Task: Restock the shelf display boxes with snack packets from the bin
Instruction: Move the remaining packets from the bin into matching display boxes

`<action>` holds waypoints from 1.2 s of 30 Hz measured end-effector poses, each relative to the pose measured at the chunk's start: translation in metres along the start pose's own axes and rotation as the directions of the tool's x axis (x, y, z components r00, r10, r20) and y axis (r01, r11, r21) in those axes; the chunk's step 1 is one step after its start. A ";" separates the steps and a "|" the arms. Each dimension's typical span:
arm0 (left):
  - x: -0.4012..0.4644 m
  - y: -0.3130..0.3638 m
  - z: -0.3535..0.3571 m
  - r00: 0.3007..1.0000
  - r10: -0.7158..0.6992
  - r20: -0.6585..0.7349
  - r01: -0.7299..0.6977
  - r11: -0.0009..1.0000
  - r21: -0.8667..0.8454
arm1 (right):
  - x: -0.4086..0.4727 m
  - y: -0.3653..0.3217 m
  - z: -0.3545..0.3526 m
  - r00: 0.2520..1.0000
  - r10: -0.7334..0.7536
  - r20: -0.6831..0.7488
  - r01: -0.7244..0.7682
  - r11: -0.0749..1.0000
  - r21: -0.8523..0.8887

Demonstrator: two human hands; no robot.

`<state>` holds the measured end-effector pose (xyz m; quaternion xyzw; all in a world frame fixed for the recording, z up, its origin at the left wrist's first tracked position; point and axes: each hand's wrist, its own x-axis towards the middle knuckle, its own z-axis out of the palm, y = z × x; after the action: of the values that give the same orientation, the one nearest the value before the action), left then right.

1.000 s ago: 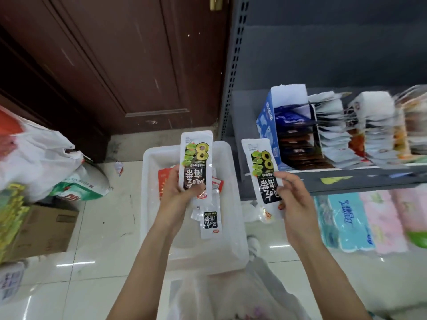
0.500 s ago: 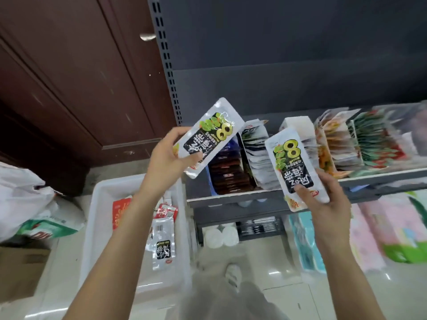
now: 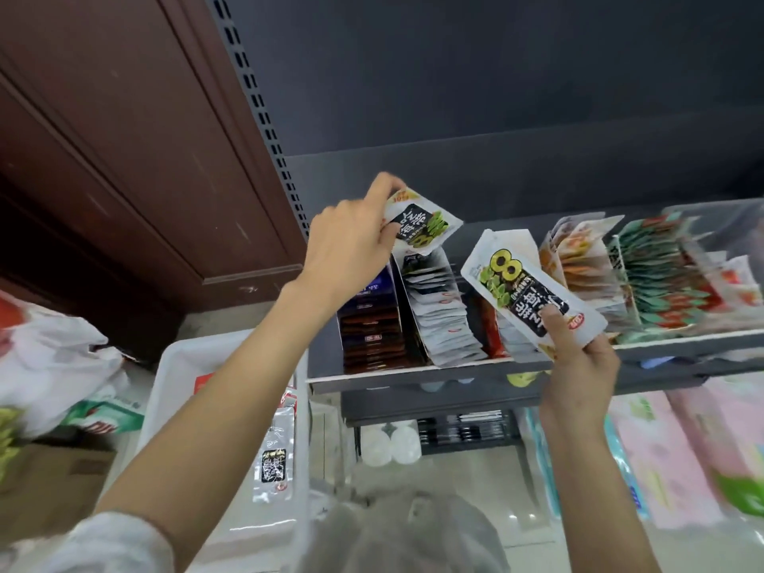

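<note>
Fingers [image 3: 556,324] of the right hand [image 3: 578,366] grip a glossy white snack packet with black-and-green print [image 3: 529,291] just in front of the grey metal shelf [image 3: 434,372]. Farther in, the left hand [image 3: 347,250] pinches a matching white packet [image 3: 421,221], lifted within the last second from the white plastic bin [image 3: 231,390] below the shelf to just above the open cardboard display box of silver packets [image 3: 438,312]. Insertion looks imminent.

packed display boxes [image 3: 438,308], open above

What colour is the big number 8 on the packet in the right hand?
Yellow, on a white packet with a black label, seen in the head view.
</note>
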<state>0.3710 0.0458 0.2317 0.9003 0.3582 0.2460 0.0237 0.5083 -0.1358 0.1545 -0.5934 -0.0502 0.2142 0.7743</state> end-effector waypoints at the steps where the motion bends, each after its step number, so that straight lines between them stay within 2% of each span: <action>1: 0.001 0.001 0.002 1.000 0.024 -0.013 -0.023 1.000 0.020 | 0.002 0.000 0.001 1.000 -0.002 -0.004 0.002 1.000 0.003; 4: 0.002 0.001 0.015 0.997 0.076 0.027 -0.078 0.994 0.075 | 0.006 0.002 0.004 1.000 0.018 0.007 -0.018 1.000 0.009; 10: -0.008 -0.008 0.076 0.953 0.142 0.269 -0.155 0.987 0.031 | 0.014 0.001 0.013 0.998 0.025 0.064 -0.026 1.000 0.015; 12: -0.011 -0.008 0.089 0.941 0.125 0.314 -0.160 0.983 0.089 | 0.018 -0.004 0.018 0.988 -0.093 0.123 0.104 0.991 -0.089; 14: -0.011 -0.007 0.094 0.947 0.104 0.302 -0.151 0.979 0.134 | 0.025 -0.013 0.027 0.955 -0.232 0.183 0.260 0.953 -0.152; 18: -0.003 0.001 0.099 0.914 -0.035 0.404 -0.080 0.961 0.263 | 0.047 -0.033 0.053 0.797 -0.510 0.322 0.594 0.758 -0.269; 21: 0.002 0.010 0.101 0.923 -0.046 0.382 -0.065 0.960 0.272 | 0.073 -0.034 0.073 0.699 -0.561 0.443 0.705 0.644 -0.297; 25: -0.002 0.004 0.103 0.973 0.036 0.230 -0.103 0.953 0.286 | 0.094 -0.029 0.092 0.569 -0.514 0.642 0.813 0.470 -0.344; 27: -0.006 0.000 0.105 0.979 0.058 0.195 -0.111 0.956 0.271 | 0.098 -0.027 0.101 0.496 -0.439 0.749 0.855 0.399 -0.332; 31: -0.011 0.006 0.104 0.986 0.103 0.128 -0.119 0.986 0.118 | 0.101 -0.011 0.122 0.362 -0.239 0.901 0.918 0.257 -0.301; 33: -0.011 0.007 0.101 0.990 0.081 0.120 -0.092 0.991 0.094 | 0.102 0.001 0.130 0.329 -0.126 0.936 0.931 0.213 -0.298; 36: -0.013 0.001 0.101 0.992 0.098 0.081 -0.107 0.988 0.115 | 0.105 0.015 0.135 0.337 0.140 0.931 0.924 0.143 -0.356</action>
<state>0.4102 0.0504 0.1374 0.9260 0.3243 0.1911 -0.0293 0.5539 0.0294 0.1616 -0.6704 -0.7119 0.1215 0.1702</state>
